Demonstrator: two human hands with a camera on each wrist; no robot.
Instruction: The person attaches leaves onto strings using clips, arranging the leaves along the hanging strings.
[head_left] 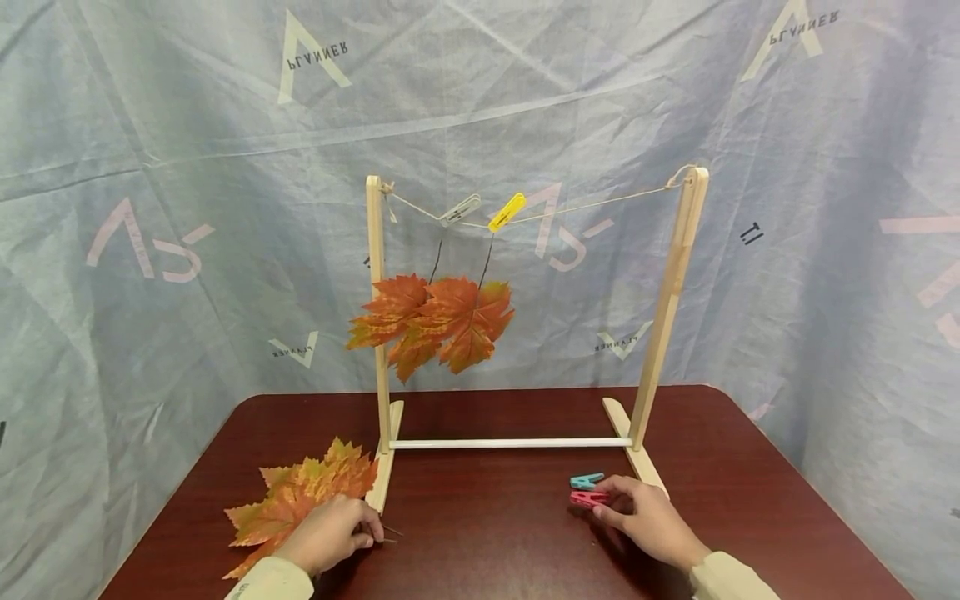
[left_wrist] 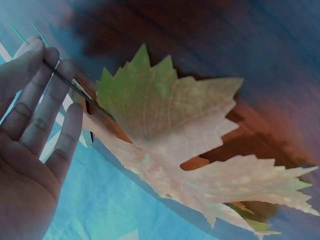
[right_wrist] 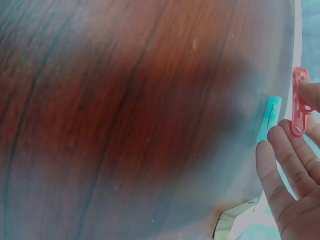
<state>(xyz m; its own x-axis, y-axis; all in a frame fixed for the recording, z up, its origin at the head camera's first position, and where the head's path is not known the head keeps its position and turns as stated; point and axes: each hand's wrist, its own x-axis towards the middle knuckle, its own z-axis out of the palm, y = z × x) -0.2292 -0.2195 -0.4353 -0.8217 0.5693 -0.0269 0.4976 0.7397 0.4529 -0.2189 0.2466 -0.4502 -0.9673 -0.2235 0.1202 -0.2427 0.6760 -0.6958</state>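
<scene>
Between thumb and fingertips, my left hand (head_left: 335,532) pinches the thin dark stem (left_wrist: 75,86) of an orange maple leaf (left_wrist: 170,115). More orange-yellow maple leaves (head_left: 300,492) lie on the table around that hand; how many overlap I cannot tell. Over on the right, my right hand (head_left: 651,518) pinches a red clothespin (right_wrist: 299,102) just above the table. Close behind it a teal clothespin (head_left: 587,481) lies on the tabletop. Two orange maple leaves (head_left: 467,325) hang by their stems below a string, near a grey clothespin (head_left: 461,211) and a yellow clothespin (head_left: 507,212).
A wooden frame stands on the dark red table (head_left: 487,500), with a left post (head_left: 377,333), a right post (head_left: 670,308) and a white crossbar (head_left: 510,443) low down. The sagging string (head_left: 592,204) joins the post tops. Grey printed cloth (head_left: 480,100) hangs behind.
</scene>
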